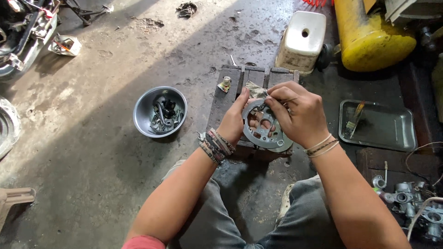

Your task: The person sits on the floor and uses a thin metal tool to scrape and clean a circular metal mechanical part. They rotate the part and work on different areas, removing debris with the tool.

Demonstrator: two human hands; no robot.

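Grey metal, round and flat, the perforated plate (266,131) sits just right of the frame's centre, held above a dark wooden block (240,87); the left hand (234,121) grips its left edge, fingers behind and thumb up along the rim; the right hand (297,114) closes over its upper right, fingertips pinched at the top rim on something too small to tell. Its face shows several cut-out windows and a lighter, worn lower edge. Open concrete floor (92,152) spreads wide to the left, bare but for a steel bowl (159,112) of small dark parts just left of the block; the right side is crowded, with a shallow metal tray (392,129) near the right hand, a yellow cylinder (369,37) upper right, a white plastic container (302,39) beside it, and a carburettor (415,203) lower right.
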